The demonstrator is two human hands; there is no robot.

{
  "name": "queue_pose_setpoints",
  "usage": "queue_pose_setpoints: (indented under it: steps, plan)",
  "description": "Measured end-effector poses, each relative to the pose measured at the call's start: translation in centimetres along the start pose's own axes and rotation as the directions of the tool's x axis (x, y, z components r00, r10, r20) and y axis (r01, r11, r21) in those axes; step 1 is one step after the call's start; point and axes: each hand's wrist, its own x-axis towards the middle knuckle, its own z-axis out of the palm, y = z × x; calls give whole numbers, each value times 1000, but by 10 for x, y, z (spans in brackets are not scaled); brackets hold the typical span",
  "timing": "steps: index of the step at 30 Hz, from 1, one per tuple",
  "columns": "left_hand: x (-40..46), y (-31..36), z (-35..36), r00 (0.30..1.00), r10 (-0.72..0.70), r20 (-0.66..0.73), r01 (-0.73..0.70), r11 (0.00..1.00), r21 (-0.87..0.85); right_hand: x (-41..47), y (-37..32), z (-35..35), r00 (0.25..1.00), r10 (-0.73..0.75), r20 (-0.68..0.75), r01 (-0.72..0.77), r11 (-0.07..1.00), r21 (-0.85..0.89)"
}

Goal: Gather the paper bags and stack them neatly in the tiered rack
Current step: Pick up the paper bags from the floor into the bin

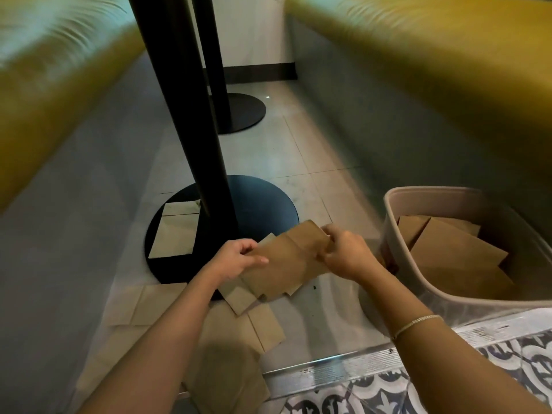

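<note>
Head view: several loose paper bags (239, 333) lie flat on the floor nearest the person. Above them, the left hand (236, 258) and right hand (343, 253) pinch opposite ends of one fanned bundle of bags (286, 261), its long axis running left-right. Farther right, one bin (430, 297) holds about three bags. One pale bag (176, 234) lies on the nearer of two black table bases (263, 204).

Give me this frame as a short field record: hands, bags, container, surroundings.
left hand: grips the left end of the held bags
right hand: grips their right end
held bags: brown paper, fanned, above the floor
floor bags: several, loose and overlapping
bag on table base: flat, beside the black post
bin: beige, at right, bags inside
tiered rack: not in view
</note>
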Motion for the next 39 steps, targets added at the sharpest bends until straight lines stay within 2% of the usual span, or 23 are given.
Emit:
queue_pose_setpoints:
  steps: [3, 5, 7, 9, 10, 14, 18, 19, 21, 23, 25, 28, 31, 33, 35, 37, 39]
  plan:
    - [13, -6, 7, 997, -12, -83, 7, 998, -60, 1, -3, -3, 997, -13, -82, 14, 1000, 12]
    - [23, -27, 7, 981, -95, -168, 116, 986, 120, -1, -4, -6, 986, 25, -167, -22, 1000, 21]
    - [26, -57, 6, 942, -213, -260, 307, 862, 403, -5, -3, -10, 972, 48, -232, -43, 999, 23]
    - [22, -80, 8, 909, -294, -294, 415, 701, 580, -7, -2, -14, 960, 36, -277, -36, 999, 6]
    - [18, -88, 11, 904, -310, -296, 428, 670, 606, -8, -1, -17, 955, 26, -296, -29, 1000, -6]
    - [17, -95, 20, 909, -257, -327, 413, 646, 642, -11, 0, -23, 929, -20, -368, 6, 999, -39]
    - [14, -92, 26, 891, -214, -400, 448, 552, 703, -16, -6, -31, 902, -64, -428, 66, 998, -10]
    - [13, -92, 26, 891, -201, -407, 445, 562, 697, -19, -10, -35, 891, -73, -449, 83, 997, 2]
    - [11, -85, 25, 883, -209, -420, 437, 694, 572, -25, -16, -47, 858, -93, -505, 119, 993, 19]
    - [10, -69, 17, 883, -223, -412, 381, 854, 355, -32, -21, -67, 810, -87, -580, 132, 991, 35]
    - [10, -45, 7, 897, -148, -416, 255, 943, 215, -43, -25, -92, 752, -48, -657, 119, 991, 64]
    - [14, 0, -8, 878, -9, -479, 76, 990, 120, -67, -25, -135, 644, 7, -765, 53, 997, 53]
    - [19, 45, -11, 851, 89, -517, -81, 996, 39, -91, -10, -178, 594, 113, -797, -131, 990, 43]
    - [19, 77, -3, 829, 162, -536, -184, 983, 13, -101, 5, -196, 591, 187, -785, -236, 970, 54]
    - [15, 110, 7, 800, 205, -564, -263, 965, -23, -105, 19, -200, 618, 242, -748, -323, 945, 38]
    - [9, 139, 18, 785, 245, -569, -367, 924, -108, -104, 32, -194, 688, 286, -667, -370, 929, 17]
    - [0, 166, 27, 780, 288, -555, -466, 859, -210, -100, 42, -184, 752, 305, -585, -357, 934, 28]
